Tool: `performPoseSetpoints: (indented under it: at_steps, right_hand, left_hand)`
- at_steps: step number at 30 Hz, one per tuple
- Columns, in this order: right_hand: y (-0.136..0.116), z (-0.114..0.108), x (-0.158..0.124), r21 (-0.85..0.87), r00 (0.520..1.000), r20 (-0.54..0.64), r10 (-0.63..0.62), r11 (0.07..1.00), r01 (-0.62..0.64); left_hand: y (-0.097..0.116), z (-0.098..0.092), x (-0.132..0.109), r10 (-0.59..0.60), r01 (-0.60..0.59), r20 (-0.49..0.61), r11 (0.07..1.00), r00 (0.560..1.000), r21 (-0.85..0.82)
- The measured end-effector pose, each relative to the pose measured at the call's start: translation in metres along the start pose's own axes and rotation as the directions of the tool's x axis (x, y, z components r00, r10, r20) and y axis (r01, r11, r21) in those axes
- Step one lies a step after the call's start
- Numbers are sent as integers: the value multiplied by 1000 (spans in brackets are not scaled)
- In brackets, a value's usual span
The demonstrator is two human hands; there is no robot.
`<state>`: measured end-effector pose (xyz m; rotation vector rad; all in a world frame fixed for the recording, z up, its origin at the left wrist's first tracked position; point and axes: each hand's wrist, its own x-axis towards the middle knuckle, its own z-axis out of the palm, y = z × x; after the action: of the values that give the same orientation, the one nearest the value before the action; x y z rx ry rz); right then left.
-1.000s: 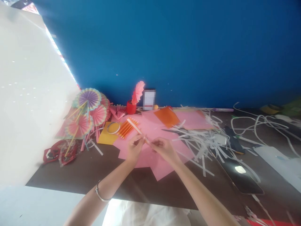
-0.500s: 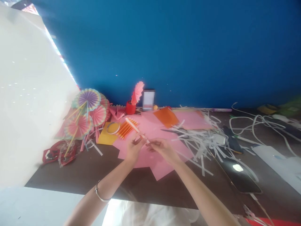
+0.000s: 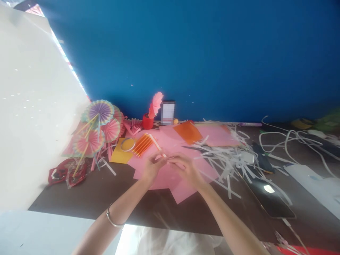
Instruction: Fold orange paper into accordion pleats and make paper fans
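Between both hands is a narrow, pale paper strip (image 3: 156, 143) with orange-pink edges, slanting up and left from the fingers. My left hand (image 3: 152, 167) pinches its near end. The fingers of my right hand (image 3: 186, 169) are closed at that same end, and its tip is hidden by them. Under the hands lie overlapping pink paper sheets (image 3: 159, 180). Just left of the strip rests a pleated orange paper (image 3: 142, 145), beside a roll of tape (image 3: 128, 144) on a yellow sheet (image 3: 117, 156).
Paper fans (image 3: 98, 113) stand at the left near a red plastic packet (image 3: 67, 173). White paper strips (image 3: 225, 159) are heaped on the right, by a phone (image 3: 273, 202) and white cables (image 3: 289, 136). A red pot (image 3: 147, 122) stands against the blue wall (image 3: 199, 60).
The strip has swung to a steeper slant, its far end moving right, away from the pleated orange paper. My hands have drawn closer together at its near end.
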<state>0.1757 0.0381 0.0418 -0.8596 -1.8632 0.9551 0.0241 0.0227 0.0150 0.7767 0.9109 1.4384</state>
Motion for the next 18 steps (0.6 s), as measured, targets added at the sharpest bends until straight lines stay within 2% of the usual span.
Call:
performPoseSetpoints:
  at_steps: [2,5,13,18]
  right_hand:
    - [1,-1,0,-34,1000,21,-17,999,17]
    - [2,0,0,-16,999,34,22,1000,-21]
    - [-6,4,1,202,972,-75,224,958,-205]
    - [-10,-1,2,309,969,25,248,919,-243]
  left_hand:
    - [0,0,0,-19,18,13,1000,1000,8]
    - [2,1,-1,-27,25,39,999,999,47]
    - [5,1,-1,-63,60,115,998,991,35]
    - [7,2,-2,-82,93,159,994,984,-59]
